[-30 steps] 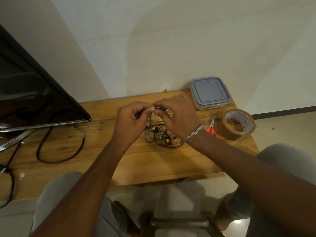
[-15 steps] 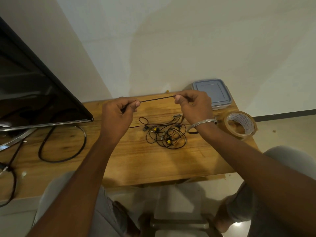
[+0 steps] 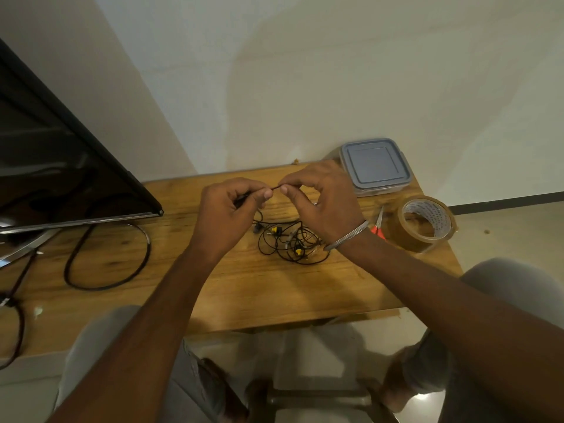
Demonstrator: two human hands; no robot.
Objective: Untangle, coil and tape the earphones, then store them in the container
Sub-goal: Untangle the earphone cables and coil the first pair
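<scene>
Left hand point(image 3: 225, 209) and right hand point(image 3: 326, 203) both pinch one strand of the earphones point(image 3: 290, 242), raised off the tangle on the counter point(image 3: 244, 288), probably to work it free. Lidded container point(image 3: 375, 166) and tape roll point(image 3: 425, 222) sit near, unused.

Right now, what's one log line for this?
left hand: pinches earphone cable | right hand: pinches same cable | earphones: tangled on table | container: lid on

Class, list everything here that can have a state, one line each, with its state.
Container, lid on.
Earphones, tangled on the table, one strand lifted.
Tape roll, lying flat, untouched.
Scissors, on the table, partly hidden.
Left hand, pinches the lifted strand.
Right hand, pinches the same strand.
Screen, dark.
</scene>
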